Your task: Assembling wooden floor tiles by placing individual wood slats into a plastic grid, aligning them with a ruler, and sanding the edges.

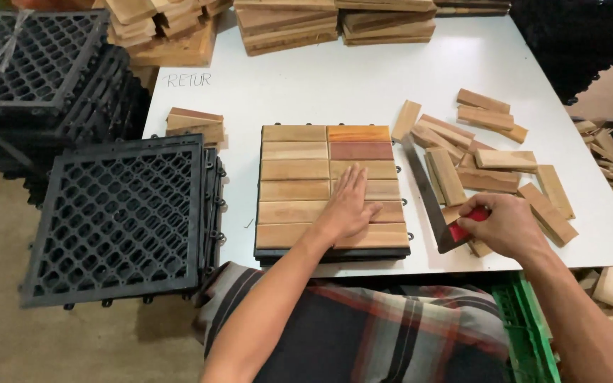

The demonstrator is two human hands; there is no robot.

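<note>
A short handwritten note (189,79) in dark ink sits on the far left part of the white table (363,85), just near a low stack of wood offcuts. In the middle of the table lies a square wooden tile (299,186), made of two columns of smooth rectangular slats on a black plastic base; most slats are pale tan, while the two at the far right are orange and reddish brown. The left hand (350,206) rests flat, palm down, on the near right slats, its fingers (349,181) straight, close together and pointing away, the forearm coming in from the near edge. To the right, the right hand (506,225) curls around a red-handled tool (467,221) with a long flat metal blade (423,190) that runs along the tile's right side; the fingers are closed around the handle, knuckles up. Just beyond that hand, loose wooden slats (487,159) lie scattered at many angles. Left of the table, black plastic lattice bases (118,216) with diamond openings stand in stacks, and another stack (33,60) sits farther back. Piles of finished wooden tiles (289,25) line the far edge. A green crate (530,333) shows near the right arm.
</note>
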